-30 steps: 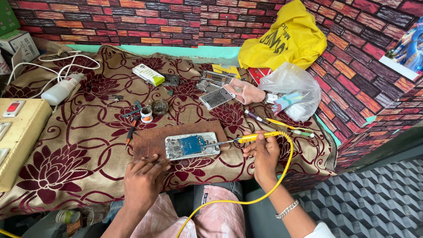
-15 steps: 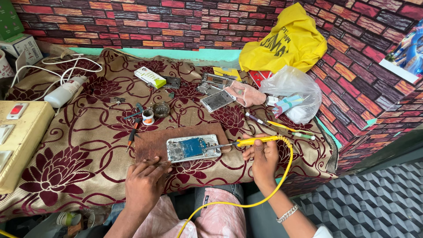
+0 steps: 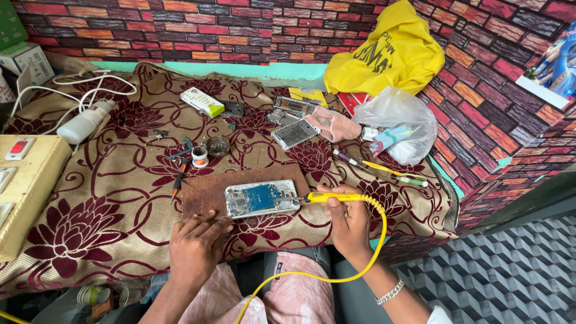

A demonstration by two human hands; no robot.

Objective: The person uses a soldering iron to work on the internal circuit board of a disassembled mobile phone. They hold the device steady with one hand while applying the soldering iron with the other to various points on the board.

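An opened phone (image 3: 262,198) lies on a brown board (image 3: 207,195) near the front edge of the bench (image 3: 108,198), which is covered by a cloth patterned with dark red flowers. The phone's long axis runs left to right, its back off and a blue part showing inside.

The right hand (image 3: 350,219) grips a yellow soldering iron (image 3: 333,197), fingers (image 3: 336,206) clamped around the handle. The iron also lies left to right, in line with the phone, and its metal tip points left and meets the phone's right end. A yellow cable (image 3: 366,264) loops from the handle down past the person's lap.

The left hand (image 3: 195,243) rests at the near edge of the board, just near and left of the phone. Its fingers (image 3: 204,223) are loosely curled and hold nothing; the tips touch the board but not the phone. Of the two hands, the right is the one engaged with the phone through the iron, while the left is nearer to the phone's left end.

Further back lie a small tin (image 3: 218,146), an orange-handled tool (image 3: 176,183), a white bottle (image 3: 87,122), a second phone frame (image 3: 294,133), a clear plastic bag (image 3: 399,123) and a yellow bag (image 3: 393,54) against the brick-patterned wall (image 3: 180,27). A cream box with a red switch (image 3: 27,180) sits at the far left.
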